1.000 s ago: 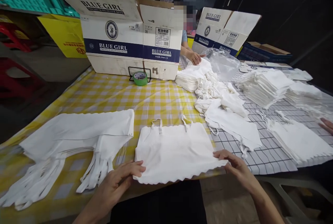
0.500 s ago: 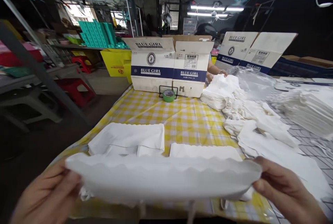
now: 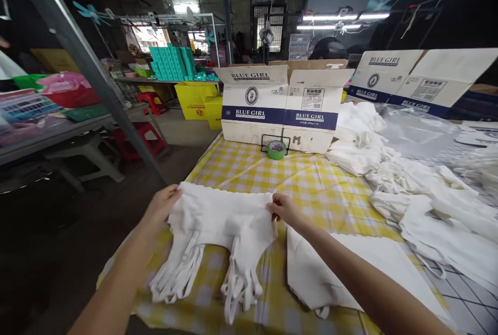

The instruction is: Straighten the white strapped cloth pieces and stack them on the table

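Note:
A white cloth bag (image 3: 221, 215) lies on top of a stack of the same bags on the yellow checked tablecloth (image 3: 295, 179), its handle straps hanging toward me. My left hand (image 3: 161, 205) grips its far left corner. My right hand (image 3: 284, 209) pinches its far right corner. Another flat white bag (image 3: 330, 273) lies just right of the stack, partly under my right forearm.
An open Blue Girl carton (image 3: 280, 107) stands at the table's far edge with a green tape roll (image 3: 276, 150) before it. Heaps of white bags (image 3: 408, 184) and a clear plastic bag (image 3: 416, 127) fill the right side. A slanted metal post (image 3: 89, 70), stools and shelves stand left.
One second ago both hands held a bag's near edge flat on the table. They lifted it, carried it left, and now hold it down on the left stack.

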`<state>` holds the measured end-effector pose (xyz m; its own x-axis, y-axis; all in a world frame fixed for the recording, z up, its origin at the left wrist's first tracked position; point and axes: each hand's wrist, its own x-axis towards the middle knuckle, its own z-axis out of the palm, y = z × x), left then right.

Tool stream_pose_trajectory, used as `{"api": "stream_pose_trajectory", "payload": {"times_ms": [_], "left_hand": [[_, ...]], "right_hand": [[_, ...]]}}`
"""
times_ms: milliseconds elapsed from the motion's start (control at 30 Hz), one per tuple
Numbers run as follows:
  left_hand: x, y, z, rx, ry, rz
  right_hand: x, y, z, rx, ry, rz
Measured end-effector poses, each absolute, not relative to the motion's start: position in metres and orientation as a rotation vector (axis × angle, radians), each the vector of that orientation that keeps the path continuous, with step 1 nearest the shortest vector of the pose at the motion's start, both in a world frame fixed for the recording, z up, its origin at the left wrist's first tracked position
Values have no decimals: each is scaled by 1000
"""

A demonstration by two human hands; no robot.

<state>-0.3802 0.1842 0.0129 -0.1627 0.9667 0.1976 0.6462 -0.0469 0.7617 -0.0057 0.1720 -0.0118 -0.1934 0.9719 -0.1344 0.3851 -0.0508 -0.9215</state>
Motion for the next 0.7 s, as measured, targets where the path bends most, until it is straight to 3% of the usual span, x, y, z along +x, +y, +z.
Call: {"api": "stream_pose_trajectory", "payload": {"times_ms": [200, 700], "left_hand": [[-383, 224, -19, 1777, 2040, 802], [-362, 228, -22, 1908, 2361, 400]], "right_hand": [[-12, 195, -48, -1635, -1635, 1095], [-7, 202, -64, -1816, -1633, 880]]}}
